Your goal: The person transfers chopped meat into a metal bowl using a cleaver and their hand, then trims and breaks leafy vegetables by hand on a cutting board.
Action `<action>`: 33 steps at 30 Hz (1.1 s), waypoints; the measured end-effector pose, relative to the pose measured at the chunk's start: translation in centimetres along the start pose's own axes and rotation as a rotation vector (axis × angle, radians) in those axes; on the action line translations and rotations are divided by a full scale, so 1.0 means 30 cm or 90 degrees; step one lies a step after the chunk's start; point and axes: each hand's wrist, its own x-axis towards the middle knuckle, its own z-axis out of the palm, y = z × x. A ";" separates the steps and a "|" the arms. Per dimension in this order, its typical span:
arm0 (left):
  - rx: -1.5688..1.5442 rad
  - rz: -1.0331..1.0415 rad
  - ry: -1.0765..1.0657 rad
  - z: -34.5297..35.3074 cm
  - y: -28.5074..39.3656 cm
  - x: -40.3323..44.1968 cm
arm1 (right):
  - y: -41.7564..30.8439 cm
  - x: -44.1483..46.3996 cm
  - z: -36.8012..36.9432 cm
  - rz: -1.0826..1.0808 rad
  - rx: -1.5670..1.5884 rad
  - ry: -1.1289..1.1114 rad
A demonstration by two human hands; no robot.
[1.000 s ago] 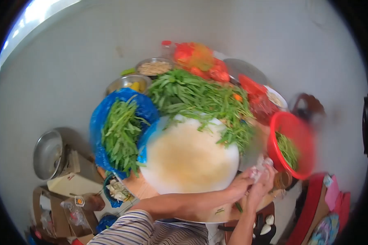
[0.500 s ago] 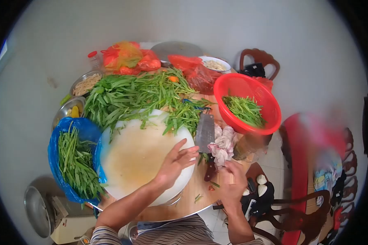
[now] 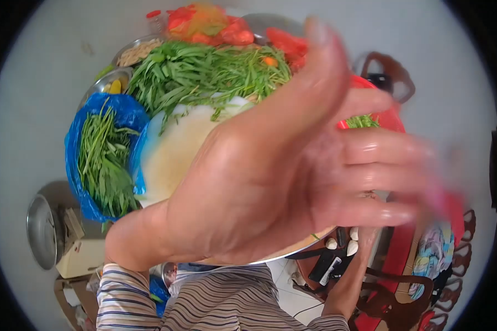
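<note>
The left hand (image 3: 276, 182) is open and empty, fingers toward three o'clock, partly covering the white board (image 3: 174, 157). From the board, greens (image 3: 176, 71) lie at twelve, a blue bag (image 3: 131, 110) at nine. The right hand's hold cannot be told.

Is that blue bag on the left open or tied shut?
Open: the blue bag has its mouth spread wide, and the leafy green stems inside are in plain view.
</note>
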 end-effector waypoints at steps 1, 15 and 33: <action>-0.004 0.005 0.008 -0.004 -0.004 -0.010 | -0.049 -0.001 0.003 -0.001 -0.004 -0.011; -0.031 0.010 0.023 -0.004 -0.053 0.006 | -0.135 0.013 -0.035 -0.024 -0.067 -0.038; -0.056 -0.022 0.019 0.018 -0.072 0.031 | -0.097 -0.051 -0.160 -0.035 -0.155 -0.033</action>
